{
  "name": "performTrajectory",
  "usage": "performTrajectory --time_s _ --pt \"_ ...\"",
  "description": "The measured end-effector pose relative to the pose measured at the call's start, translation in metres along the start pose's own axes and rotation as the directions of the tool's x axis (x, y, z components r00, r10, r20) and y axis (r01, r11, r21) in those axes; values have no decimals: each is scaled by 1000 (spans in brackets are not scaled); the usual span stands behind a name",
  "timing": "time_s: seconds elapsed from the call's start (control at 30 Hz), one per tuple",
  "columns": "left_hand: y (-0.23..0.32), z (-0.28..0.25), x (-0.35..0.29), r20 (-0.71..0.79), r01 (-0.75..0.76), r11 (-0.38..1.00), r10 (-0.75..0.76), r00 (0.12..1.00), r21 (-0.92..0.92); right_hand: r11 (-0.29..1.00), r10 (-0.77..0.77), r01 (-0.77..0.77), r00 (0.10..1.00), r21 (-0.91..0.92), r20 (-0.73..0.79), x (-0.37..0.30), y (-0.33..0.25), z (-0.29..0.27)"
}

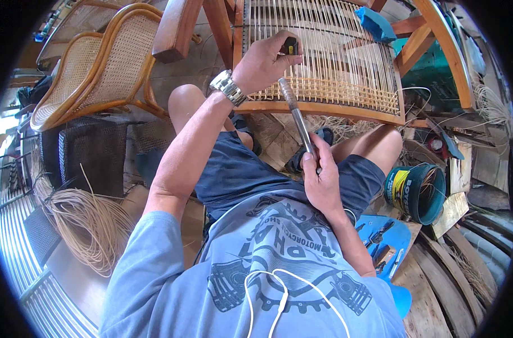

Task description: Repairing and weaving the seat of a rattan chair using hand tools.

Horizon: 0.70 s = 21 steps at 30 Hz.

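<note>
My left hand (266,63), with a metal watch on its wrist, is closed around a small black tool handle (290,45) with a yellow mark, over the woven seat; its working end cannot be made out. In my right hand (322,183) is a long metal rod (297,118) with a wrapped, light brown far end. That end points up toward my left hand, apart from it. Both hands are by the wooden chair frame (329,111), strung with many pale cane strands (335,50). Crosswise cane weaving (346,92) fills the strip nearest me.
A blue cloth-like piece (375,24) rests at the frame's far right. To my right stand a dark bucket (415,191) and a blue plastic stool (400,231) bearing tools. Coiled cane (87,219) lies left, below a cane-backed chair (118,56). Loose wooden boards (436,276) lie lower right.
</note>
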<state>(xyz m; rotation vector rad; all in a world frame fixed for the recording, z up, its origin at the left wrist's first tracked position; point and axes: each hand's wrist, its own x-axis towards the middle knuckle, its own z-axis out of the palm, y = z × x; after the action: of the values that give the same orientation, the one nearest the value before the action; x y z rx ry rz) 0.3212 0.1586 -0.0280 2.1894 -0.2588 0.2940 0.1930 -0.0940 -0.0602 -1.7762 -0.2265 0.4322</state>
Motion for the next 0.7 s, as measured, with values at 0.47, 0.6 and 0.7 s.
performTrajectory --time_s 0.47,0.6,0.7 --pt "-9 7 0 33 8 1000 -8 999 10 999 -44 44 999 -20 4 11 -6 4" --pt "-5 4 -1 18 -5 1000 5 1000 2 999 -29 29 999 -14 20 14 -4 0" --pt "-3 6 -1 -31 -66 997 65 997 -37 999 -48 48 999 -7 17 14 -2 3"
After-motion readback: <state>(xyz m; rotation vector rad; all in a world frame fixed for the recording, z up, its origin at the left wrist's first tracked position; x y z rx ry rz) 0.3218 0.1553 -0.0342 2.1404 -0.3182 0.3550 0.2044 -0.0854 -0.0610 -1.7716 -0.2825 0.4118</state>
